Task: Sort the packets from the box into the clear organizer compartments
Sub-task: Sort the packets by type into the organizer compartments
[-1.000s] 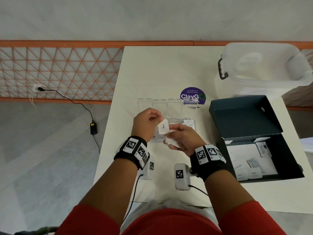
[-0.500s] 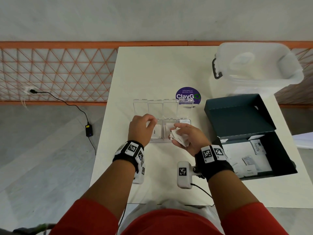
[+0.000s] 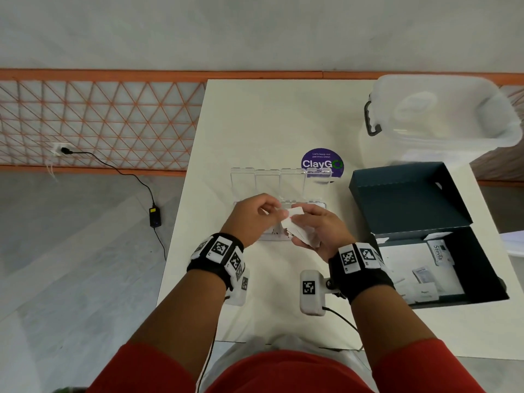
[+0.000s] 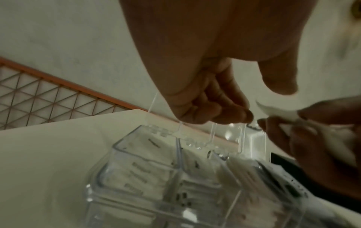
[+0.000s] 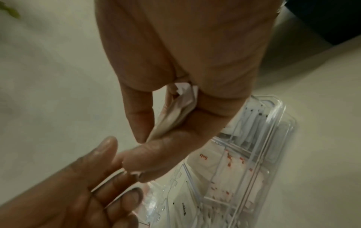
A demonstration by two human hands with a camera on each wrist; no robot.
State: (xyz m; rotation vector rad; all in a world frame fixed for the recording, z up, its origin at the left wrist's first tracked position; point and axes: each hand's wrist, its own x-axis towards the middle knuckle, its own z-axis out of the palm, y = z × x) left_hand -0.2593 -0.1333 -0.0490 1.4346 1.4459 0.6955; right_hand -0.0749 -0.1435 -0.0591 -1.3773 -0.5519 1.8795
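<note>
Both hands are up over the organizer (image 3: 292, 191), meeting just above its near row. The right hand (image 3: 317, 231) has a small stack of white packets (image 3: 300, 236) fanned in its curled fingers, and the wrist view shows the bundle (image 5: 175, 114) wedged between thumb and forefinger. The left hand (image 3: 255, 219) comes in from the left, fingers bent, thumb and forefinger tips right at the top packet (image 3: 296, 212). From above it looks like a pinch on that corner; the left wrist view shows the fingertips (image 4: 230, 114) a hair short of the paper edge (image 4: 273, 110), so I can't tell if it has hold yet.

The packet's edge pokes leftward out of the right hand, straight toward the left fingers, so the left hand is the one placed to peel it off. The compartments sit directly below and a touch further away, lids standing open, several already holding packets (image 4: 140, 174). A short drop down and forward should do it, I'd say.

Off to the right, the dark box (image 3: 442, 251) lies open with more packets (image 3: 425, 290) inside, well apart from the hands.
</note>
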